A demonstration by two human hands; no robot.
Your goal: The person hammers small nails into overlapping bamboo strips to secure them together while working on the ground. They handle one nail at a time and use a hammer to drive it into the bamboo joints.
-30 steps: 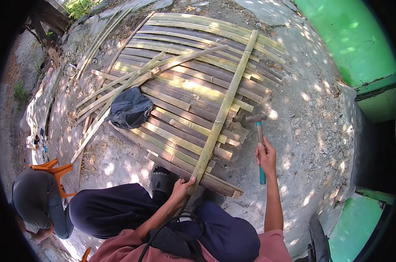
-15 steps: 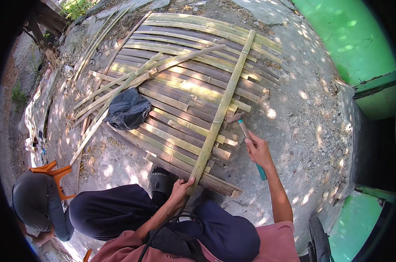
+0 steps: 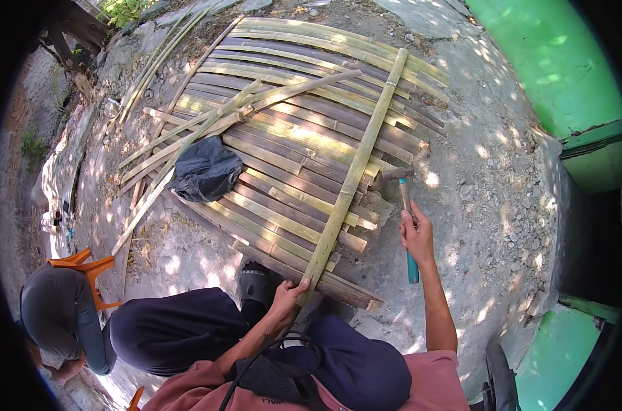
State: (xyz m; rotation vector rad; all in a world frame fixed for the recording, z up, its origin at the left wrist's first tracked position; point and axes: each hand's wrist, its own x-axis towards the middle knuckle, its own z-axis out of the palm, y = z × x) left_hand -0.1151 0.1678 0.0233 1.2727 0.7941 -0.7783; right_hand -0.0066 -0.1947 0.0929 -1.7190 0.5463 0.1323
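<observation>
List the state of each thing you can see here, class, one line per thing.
Left hand: gripping the near end of the bamboo crosspiece
Right hand: closed around the hammer
Hammer: held by its handle, head near the slat ends
Bamboo crosspiece: lying across the slats
Slats: side by side, ends uneven
Loose strips: crossed on top of the slats
Black bag: crumpled

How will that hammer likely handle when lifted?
The hammer likely feels stiff, judging by its straight handle. It is probably head-heavy, since the brown head looks metallic and sits at one end. The right hand grips mid-handle, so the head may tend to dip.
</observation>
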